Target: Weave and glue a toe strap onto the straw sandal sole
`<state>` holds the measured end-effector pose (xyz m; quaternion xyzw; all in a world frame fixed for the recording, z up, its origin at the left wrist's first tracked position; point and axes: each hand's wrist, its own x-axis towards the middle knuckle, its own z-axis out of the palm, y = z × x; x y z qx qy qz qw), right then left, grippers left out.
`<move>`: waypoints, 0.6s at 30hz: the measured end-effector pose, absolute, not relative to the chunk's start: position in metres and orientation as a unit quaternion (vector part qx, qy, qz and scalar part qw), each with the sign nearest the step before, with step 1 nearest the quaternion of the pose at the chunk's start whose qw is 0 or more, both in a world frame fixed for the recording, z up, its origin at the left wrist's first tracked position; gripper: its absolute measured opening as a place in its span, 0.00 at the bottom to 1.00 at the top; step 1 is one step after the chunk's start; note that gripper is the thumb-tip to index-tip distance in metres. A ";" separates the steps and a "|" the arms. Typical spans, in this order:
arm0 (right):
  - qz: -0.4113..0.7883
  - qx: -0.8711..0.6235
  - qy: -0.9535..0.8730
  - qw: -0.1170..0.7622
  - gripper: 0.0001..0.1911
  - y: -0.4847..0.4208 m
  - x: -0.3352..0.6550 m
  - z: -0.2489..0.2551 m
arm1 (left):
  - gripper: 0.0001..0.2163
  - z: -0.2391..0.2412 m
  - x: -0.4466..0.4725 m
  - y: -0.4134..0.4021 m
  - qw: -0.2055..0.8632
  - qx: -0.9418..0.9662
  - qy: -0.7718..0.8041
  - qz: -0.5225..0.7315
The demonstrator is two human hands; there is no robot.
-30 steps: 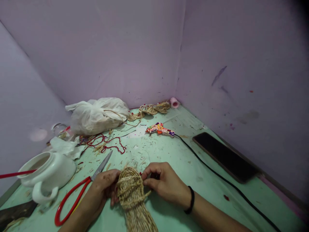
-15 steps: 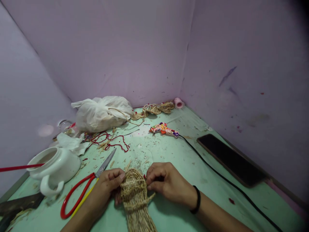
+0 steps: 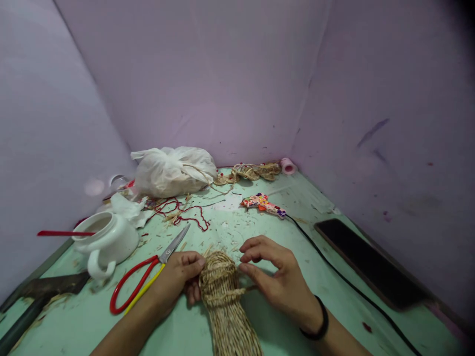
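Observation:
A woven straw piece (image 3: 232,316), made of twisted natural cords with a rounded far end, lies at the front middle of the table. My left hand (image 3: 176,279) grips its left edge between thumb and fingers. To the right, my right hand (image 3: 274,272) has its fingers apart, just off the piece's edge, with nothing visible in them. A short loose cord end sticks out from the right side toward that hand. Scissors (image 3: 148,277) with red and yellow handles lie beside my left wrist.
On the left stand a white pot (image 3: 111,242) holding a red stick, and a dark-handled tool (image 3: 48,287). Farther back are a white plastic bag (image 3: 174,173), red yarn (image 3: 196,220) and a patterned glue gun (image 3: 263,203). A phone (image 3: 371,262) lies at the right; straw scraps litter the green cover.
My right hand has opened and drawn slightly away from the woven straw piece. The small red bit by its fingers no longer shows. The whole view has shifted, moving things rightward.

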<state>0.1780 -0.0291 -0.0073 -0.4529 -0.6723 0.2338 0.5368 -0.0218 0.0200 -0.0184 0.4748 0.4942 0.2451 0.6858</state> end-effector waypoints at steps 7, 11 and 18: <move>0.092 -0.423 -0.750 0.500 0.10 -0.033 0.157 -0.017 | 0.16 -0.019 -0.021 0.019 0.672 0.506 0.487 0.235; 0.034 -0.401 -0.796 0.453 0.12 -0.034 0.155 -0.018 | 0.14 -0.021 -0.022 0.019 0.672 0.516 0.476 0.237; -0.006 -0.378 -0.813 0.443 0.12 -0.033 0.149 -0.013 | 0.10 -0.023 -0.023 0.020 0.673 0.515 0.473 0.241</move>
